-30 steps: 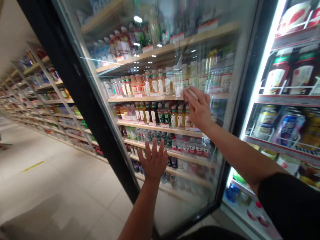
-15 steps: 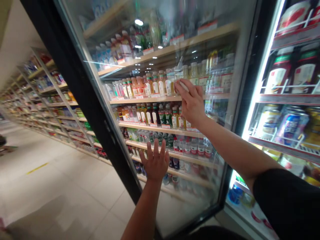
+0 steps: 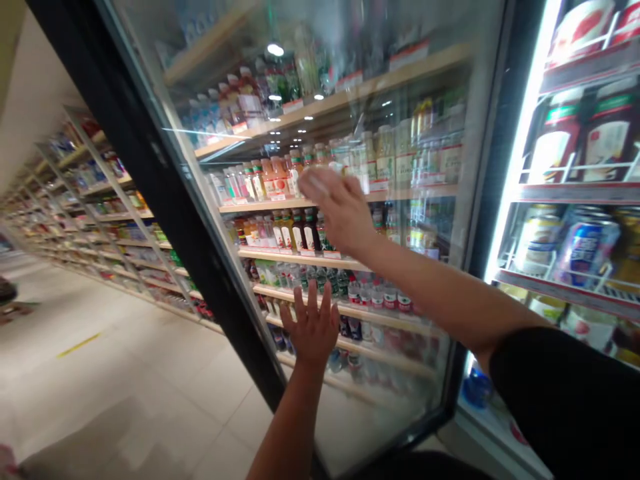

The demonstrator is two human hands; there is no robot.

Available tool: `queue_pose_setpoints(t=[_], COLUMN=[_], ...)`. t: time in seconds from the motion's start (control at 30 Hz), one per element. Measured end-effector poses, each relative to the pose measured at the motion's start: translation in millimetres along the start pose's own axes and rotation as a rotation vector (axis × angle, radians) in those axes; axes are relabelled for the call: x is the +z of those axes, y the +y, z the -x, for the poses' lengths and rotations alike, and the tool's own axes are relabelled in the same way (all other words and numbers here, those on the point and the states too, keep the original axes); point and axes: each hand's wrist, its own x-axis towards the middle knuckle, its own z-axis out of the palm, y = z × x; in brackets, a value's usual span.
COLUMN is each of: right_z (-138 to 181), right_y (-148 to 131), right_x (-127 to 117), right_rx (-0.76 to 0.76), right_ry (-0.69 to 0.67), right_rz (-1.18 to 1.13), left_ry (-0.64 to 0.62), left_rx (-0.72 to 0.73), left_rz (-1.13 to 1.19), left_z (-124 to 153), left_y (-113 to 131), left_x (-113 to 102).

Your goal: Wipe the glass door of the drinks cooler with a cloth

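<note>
The glass door (image 3: 425,347) of a drinks cooler stands swung open in front of me. My left hand (image 3: 313,327) lies flat against the glass low down, fingers spread and holding nothing. Higher up, my right hand (image 3: 340,213) is pressed to the glass and smeared by motion. A small white wipe (image 3: 311,181) shows under its fingertips. Through the glass I see rows of bottles on wooden shelves (image 3: 300,253).
The door's black frame (image 3: 165,180) slants down on the left. The lit cooler interior (image 3: 575,240) with cans and bottles on wire racks is on the right. A long aisle with a tiled floor (image 3: 100,373) and stocked shelves runs off to the left.
My right hand has slid left and slightly up across the glass with the wipe. My left hand has stayed flat in the same spot.
</note>
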Motion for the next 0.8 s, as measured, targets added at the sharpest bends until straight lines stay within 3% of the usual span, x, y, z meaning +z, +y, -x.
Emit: queue_pose_setpoints(t=[0.1,0.17,0.3,0.4,0.47,0.53,0.6,0.67,0.8], right_z=[27,20,-34,-37,-13,9,11,-11,-63], right_y=[-31,-29,9,7,-16,-35,-35,-13,39], right_x=[4,2,-5,-2,2,5,2,-4,-19], right_rx=[-0.338,-0.389,-0.029,0.13,-0.017,-0.303,-0.452,-0.357,0.019], right_ry=[-0.151,-0.199,-0.093,-0.061,-0.157,-0.277,-0.32,-0.26,-0.005], right_rz=[0.015,0.021,0.071,0.113,0.11,0.066,0.037,0.05,0.092], left_ry=[0.006,0.006,-0.031,-0.034,-0.017,0.008,0.013,-0.002,-0.019], left_rx=[0.006,-0.003,-0.028,-0.027,-0.01,0.018,0.021,0.003,-0.008], left_rz=[0.038,0.053,0.051,0.051,0.044,0.053,0.066,0.065,0.026], left_z=[3,5,6,5,4,4,4,3,2], left_y=[-1,-2,-2,-3,-3,-4,-4,-4,-3], left_x=[3,5,8,9,9,10,11,11,11])
